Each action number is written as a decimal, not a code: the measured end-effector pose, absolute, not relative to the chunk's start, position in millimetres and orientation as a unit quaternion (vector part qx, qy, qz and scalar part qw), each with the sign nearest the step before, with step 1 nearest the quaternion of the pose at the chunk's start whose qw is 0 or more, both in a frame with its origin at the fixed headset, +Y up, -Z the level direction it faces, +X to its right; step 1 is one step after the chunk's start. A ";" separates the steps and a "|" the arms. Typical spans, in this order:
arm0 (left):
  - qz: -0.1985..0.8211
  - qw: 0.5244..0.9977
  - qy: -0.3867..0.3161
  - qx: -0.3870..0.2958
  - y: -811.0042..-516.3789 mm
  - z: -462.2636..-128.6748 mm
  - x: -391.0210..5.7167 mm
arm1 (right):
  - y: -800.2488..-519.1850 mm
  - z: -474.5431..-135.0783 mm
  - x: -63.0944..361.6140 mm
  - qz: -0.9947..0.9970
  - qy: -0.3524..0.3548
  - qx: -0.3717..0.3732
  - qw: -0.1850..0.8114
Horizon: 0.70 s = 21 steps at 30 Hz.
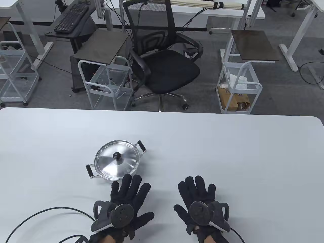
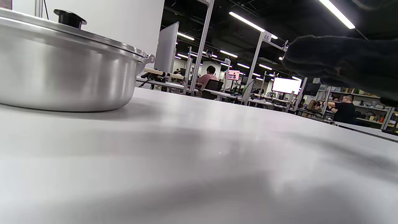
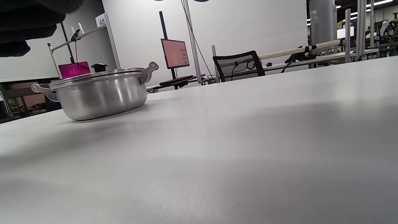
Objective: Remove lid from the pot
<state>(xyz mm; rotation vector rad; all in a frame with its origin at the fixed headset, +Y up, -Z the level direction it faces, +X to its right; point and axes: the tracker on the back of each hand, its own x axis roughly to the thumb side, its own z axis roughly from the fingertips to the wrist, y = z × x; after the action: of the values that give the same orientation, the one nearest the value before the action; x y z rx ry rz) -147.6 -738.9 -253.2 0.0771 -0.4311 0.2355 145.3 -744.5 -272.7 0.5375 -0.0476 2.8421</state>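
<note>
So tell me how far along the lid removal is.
Nothing looks done yet: the lid sits closed on the pot, its black knob untouched. Nothing is in hand either; the left hand lies flat on the table just short of the pot, and the right hand lies flat farther right, both with fingers spread. All of it is left: reach the knob, grip it, lift the lid off.

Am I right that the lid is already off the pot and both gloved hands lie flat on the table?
Not quite. The lid is on the pot, its black knob untouched; the table view shows this, and the right wrist view confirms it. The rest holds: the left hand and right hand lie flat, fingers spread, on the table.
</note>
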 end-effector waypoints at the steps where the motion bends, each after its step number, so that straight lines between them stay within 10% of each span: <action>1: 0.121 0.969 -0.213 0.045 -738.3 -253.2 -148.7 | -744.5 -273.3 145.9 0.975 -0.018 0.183 0.125; 21: 0.153 0.967 -0.185 0.082 -724.8 -252.3 -161.6 | -739.6 -271.1 151.7 0.971 -0.031 0.173 0.162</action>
<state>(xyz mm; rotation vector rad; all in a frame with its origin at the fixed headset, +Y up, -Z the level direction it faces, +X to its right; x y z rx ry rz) -161.6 -724.8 -252.3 0.1652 -0.3737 0.3096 151.7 -739.6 -271.1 0.4936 -0.0891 2.7718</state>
